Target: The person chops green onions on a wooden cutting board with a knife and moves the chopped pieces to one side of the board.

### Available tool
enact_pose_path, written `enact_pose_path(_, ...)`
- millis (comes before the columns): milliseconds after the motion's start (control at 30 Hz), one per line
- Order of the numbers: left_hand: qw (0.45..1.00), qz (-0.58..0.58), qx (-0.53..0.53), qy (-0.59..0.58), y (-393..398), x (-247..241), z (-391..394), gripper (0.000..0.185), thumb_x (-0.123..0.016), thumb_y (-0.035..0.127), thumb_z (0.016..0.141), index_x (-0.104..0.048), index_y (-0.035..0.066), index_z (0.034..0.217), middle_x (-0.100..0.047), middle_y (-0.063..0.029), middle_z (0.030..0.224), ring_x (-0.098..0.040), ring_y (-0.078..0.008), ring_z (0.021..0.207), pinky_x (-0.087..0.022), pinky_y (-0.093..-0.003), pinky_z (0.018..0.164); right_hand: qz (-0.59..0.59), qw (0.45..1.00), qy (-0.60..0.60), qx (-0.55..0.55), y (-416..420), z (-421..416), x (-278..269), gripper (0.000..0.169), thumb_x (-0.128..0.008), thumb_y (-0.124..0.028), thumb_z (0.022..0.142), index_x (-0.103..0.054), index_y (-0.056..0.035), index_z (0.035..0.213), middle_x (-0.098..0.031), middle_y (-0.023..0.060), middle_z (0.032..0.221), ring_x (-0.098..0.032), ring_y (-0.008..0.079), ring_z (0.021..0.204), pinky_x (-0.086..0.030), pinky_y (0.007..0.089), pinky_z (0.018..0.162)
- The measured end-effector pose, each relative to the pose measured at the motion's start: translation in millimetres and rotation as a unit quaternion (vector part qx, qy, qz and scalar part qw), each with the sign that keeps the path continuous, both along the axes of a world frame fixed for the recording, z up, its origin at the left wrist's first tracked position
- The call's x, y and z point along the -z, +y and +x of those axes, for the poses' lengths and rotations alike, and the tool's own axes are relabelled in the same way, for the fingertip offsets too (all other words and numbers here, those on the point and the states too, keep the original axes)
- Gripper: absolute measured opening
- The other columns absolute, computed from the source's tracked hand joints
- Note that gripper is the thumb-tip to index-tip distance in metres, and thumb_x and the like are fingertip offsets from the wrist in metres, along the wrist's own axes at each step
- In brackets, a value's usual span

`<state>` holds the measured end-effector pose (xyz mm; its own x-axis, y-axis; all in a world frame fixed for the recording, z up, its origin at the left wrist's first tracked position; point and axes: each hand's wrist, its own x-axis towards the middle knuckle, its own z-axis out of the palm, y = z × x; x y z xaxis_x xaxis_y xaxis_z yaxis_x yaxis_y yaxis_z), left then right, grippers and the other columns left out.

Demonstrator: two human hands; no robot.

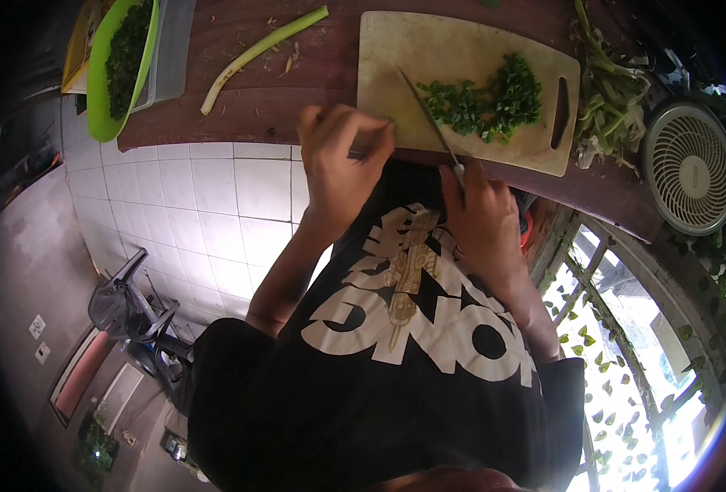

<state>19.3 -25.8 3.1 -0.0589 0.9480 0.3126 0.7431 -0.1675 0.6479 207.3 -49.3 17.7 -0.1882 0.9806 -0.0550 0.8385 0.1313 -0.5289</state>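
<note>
My right hand (pixel 485 212) grips the handle of a kitchen knife (pixel 427 114). The blade points away from me across a pale cutting board (pixel 394 55). Chopped green leaves (pixel 514 92) lie in a loose pile on the board, to the right of the blade. At the board's near left corner is my left hand (pixel 344 147), its thumb and forefinger tips pinched together. Whether something small sits between those fingertips cannot be made out.
A pale green stalk (pixel 258 55) and dry scraps lie on the wooden table (pixel 314 80). At the far left, a lime-green bowl (pixel 101 98) of dark leaves overlaps a clear container (pixel 175 55). Trimmed stalks (pixel 612 111) and a round fan (pixel 692 169) are right of the board.
</note>
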Motion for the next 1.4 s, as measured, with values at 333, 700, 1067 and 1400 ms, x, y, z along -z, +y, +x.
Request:
enact_pose_path(333,0.994,0.041,0.064,-0.084,34,-5,26,0.025,-0.075,-0.004,0.077,-0.076,0.009,0.098,-0.069,-0.0047,0.098,-0.06,-0.0224,0.093,-0.048,-0.0342,0.077,-0.075,0.988,0.101,0.084,23,38,-31,0.024,-0.067,-0.019,0.093,-0.056,-0.0015,0.082,-0.058,0.0166,0.054,-0.063,0.0383,0.053,-0.045,0.0421,0.047)
enact_pose_path(700,0.968,0.059,0.223,0.102,66,-38,27,0.025,-0.076,0.034,0.083,-0.077,0.014,0.097,-0.064,-0.0021,0.126,-0.044,-0.0288,0.13,-0.029,-0.0425,0.108,-0.004,0.998,-0.057,-0.014,53,75,-51,0.019,-0.076,-0.018,0.081,-0.063,-0.0067,0.088,-0.063,0.011,0.079,-0.067,0.0306,0.069,-0.052,0.0422,0.058)
enact_pose_path(1067,0.988,0.019,0.15,-0.035,71,-30,16,0.021,-0.069,-0.01,0.081,-0.074,0.005,0.095,-0.072,-0.0086,0.102,-0.065,-0.0265,0.102,-0.052,-0.0355,0.084,-0.047,0.999,0.026,-0.004,83,124,-61,0.019,-0.072,-0.017,0.088,-0.063,-0.0001,0.087,-0.066,0.018,0.075,-0.064,0.0373,0.065,-0.047,0.0428,0.06)
enact_pose_path(1400,0.957,-0.045,0.205,-0.2,46,-9,46,0.067,-0.041,0.042,0.104,-0.029,-0.001,0.153,-0.016,-0.0279,0.162,-0.015,-0.0424,0.151,-0.018,-0.0493,0.12,-0.153,0.985,0.076,0.028,78,105,-46,0.023,-0.066,-0.021,0.094,-0.062,0.001,0.091,-0.063,0.0204,0.066,-0.064,0.0365,0.059,-0.045,0.0437,0.055)
